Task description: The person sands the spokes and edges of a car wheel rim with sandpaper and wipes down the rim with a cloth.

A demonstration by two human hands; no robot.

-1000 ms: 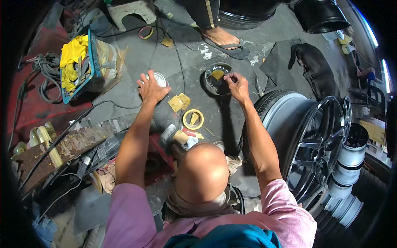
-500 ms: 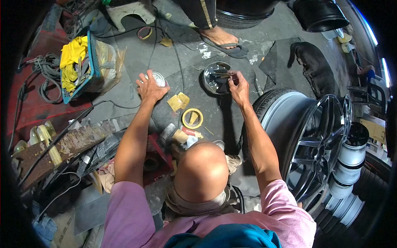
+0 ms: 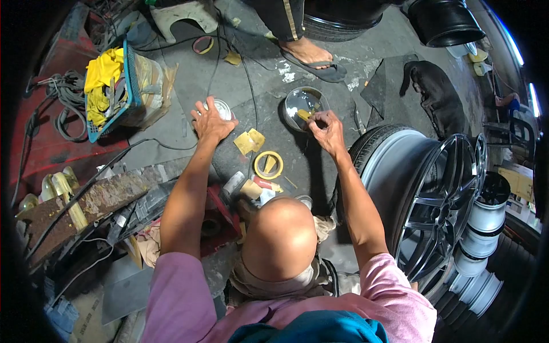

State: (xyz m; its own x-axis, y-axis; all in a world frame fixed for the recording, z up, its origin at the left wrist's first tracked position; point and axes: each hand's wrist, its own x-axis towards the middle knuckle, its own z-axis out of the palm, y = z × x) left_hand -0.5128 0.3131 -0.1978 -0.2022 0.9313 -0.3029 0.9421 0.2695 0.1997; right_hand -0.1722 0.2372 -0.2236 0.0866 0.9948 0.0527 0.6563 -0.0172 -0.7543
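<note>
yellow piece (image 3: 303, 115) juts from right hand (image 3: 328, 131)

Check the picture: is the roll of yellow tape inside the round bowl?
No, the roll of yellow tape lies on the floor, outside the round bowl.

Premises: a wheel and tyre workshop. Noted: large spoked rim (image 3: 440, 208) at right, stacked silver rims (image 3: 479, 237) at lower right, masking tape (image 3: 268, 165) on scuffed grey floor (image 3: 229, 68).
</note>
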